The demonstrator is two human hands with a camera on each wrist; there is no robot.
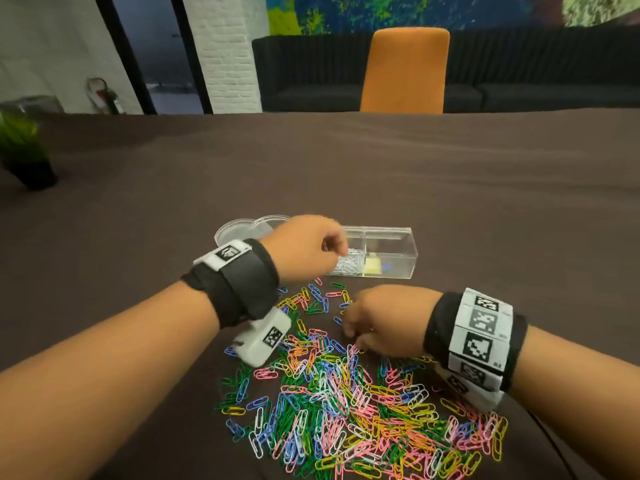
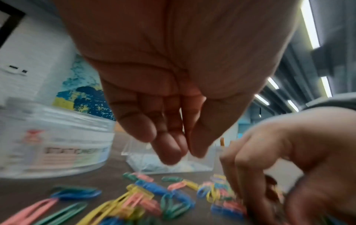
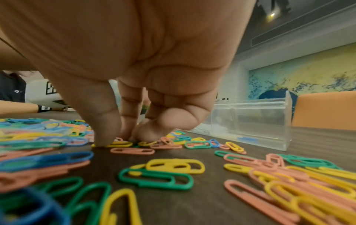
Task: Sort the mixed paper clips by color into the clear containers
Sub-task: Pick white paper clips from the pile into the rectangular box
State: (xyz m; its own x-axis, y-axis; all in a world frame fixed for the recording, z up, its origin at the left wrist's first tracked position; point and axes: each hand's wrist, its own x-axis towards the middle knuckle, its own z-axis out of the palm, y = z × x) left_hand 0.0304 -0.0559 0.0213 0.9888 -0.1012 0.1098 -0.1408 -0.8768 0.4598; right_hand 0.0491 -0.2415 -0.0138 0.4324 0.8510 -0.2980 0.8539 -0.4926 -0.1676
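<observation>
A wide tabletop [image 1: 381, 174] under a dark brown cloth filled most of the room in front of me. At its far edge stood an orange chair [image 1: 405, 71], and behind that a long black sofa [image 1: 540, 81] ran along the wall. Above the sofa hung a mural [image 1: 398, 10] splashed in blue, green and yellow. To the left rose a white-painted brick pillar [image 1: 225, 53] between dark-framed glass panes [image 1: 149, 46], with a red fire extinguisher [image 1: 104, 95] low against the pale wall. A green potted plant [image 1: 24, 150] sat at the left edge. Long strip lights [image 2: 310, 24] glowed on the grey ceiling.
</observation>
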